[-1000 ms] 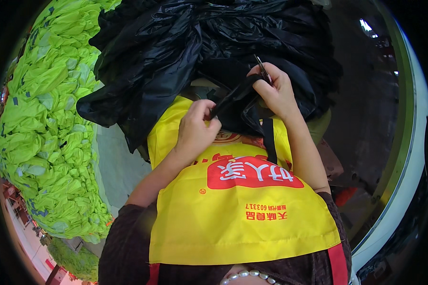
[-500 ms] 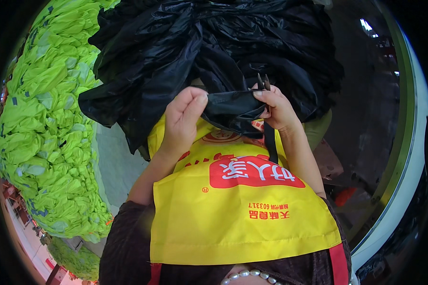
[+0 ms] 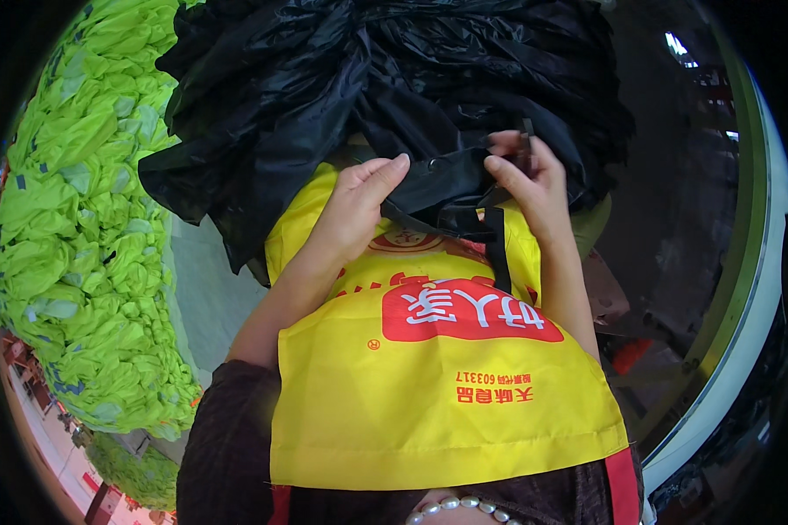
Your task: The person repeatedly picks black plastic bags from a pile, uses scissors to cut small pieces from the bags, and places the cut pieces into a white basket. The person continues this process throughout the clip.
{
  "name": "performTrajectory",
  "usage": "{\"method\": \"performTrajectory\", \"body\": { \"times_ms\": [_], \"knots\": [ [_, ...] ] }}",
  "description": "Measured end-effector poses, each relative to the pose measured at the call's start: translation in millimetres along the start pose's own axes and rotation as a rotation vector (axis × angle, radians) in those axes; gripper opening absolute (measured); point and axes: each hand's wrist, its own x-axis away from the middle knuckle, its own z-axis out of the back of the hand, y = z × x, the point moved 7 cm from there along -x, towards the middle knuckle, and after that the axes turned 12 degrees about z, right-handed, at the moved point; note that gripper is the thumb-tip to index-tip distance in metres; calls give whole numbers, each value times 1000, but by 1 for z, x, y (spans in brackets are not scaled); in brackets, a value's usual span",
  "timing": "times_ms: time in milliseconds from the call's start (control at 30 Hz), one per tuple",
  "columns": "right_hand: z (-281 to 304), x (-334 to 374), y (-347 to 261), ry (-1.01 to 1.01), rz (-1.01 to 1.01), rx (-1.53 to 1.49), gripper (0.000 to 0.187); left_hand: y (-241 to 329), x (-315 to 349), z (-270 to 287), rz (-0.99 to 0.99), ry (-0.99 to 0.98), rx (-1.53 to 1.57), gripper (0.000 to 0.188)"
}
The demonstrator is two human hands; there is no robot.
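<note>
Fabric (image 3: 453, 168), black and glossy, is held over the yellow apron (image 3: 429, 433), its edge spread between the left hand (image 3: 359, 199), pinched closed on it, and the part-curled right hand (image 3: 538, 185), in which a blurred dark tool (image 3: 526, 140) is also held. It is not yet released; whether anything is finished cannot be told.

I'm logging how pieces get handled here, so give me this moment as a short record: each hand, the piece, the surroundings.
Left hand: pinching the edge of a black cloth
Right hand: thumb at the cloth's other end; also holds a small dark tool, too blurred to identify
Cloth position: between the hands
Beyond the hands: heap of black fabric
Person's left: large pile of yellow-green fabric
Worn: yellow apron
</note>
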Motion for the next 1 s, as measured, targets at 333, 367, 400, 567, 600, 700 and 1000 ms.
{"method": "performTrajectory", "body": {
  "times_ms": [333, 367, 400, 567, 600, 700, 1000],
  "knots": [
    [-49, 3, -51, -261, 524, 435, 25, 9, -5, -8, -39, 24, -313, 25],
    [-46, 0, -53, -238, 503, 355, 23, 10, -4, -7, -48, 48, -431, 25],
    [-42, -3, -53, -214, 481, 277, 22, 12, -4, -7, -55, 33, -339, 26],
    [11, -18, -26, 126, 59, -106, 6, 16, -6, -2, -69, -58, -57, 28],
    [13, -19, -27, 102, 56, -75, 8, 15, -7, 0, -68, -47, -70, 28],
    [-10, -12, -51, -26, 243, 38, 13, 13, -9, 0, -61, -36, -95, 28],
    [-48, -8, -49, -235, 503, 441, 14, 19, -2, -13, -369, 65, -743, 25]
  ]
}}
